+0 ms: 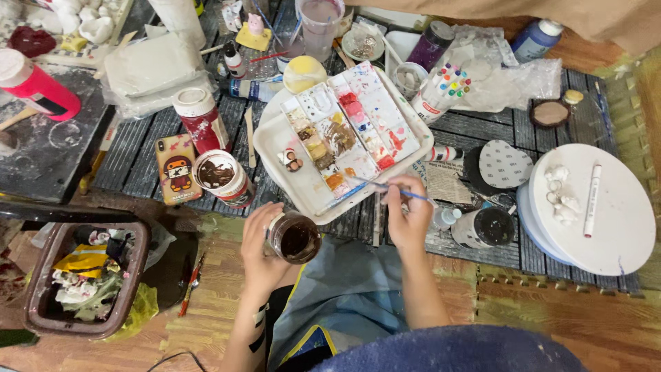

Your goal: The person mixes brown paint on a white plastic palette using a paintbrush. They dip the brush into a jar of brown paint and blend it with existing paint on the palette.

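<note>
My left hand (261, 251) grips a small round jar of dark brown paint (295, 238), held open just below the front edge of the low table. A thin blue-handled brush (385, 189) is pinched in my right hand (407, 217), with its tip pointing left toward the lower corner of the white paint palette (354, 127). The palette lies tilted on a white tray (279, 148) and holds wells of red, brown, yellow and orange paint.
An open brown paint jar (220, 178), a red paint bottle (201, 118) and a phone (177, 167) stand left of the tray. A white round turntable (609, 213) with a marker sits at right. A brown waste bin (86, 275) is on the floor at lower left.
</note>
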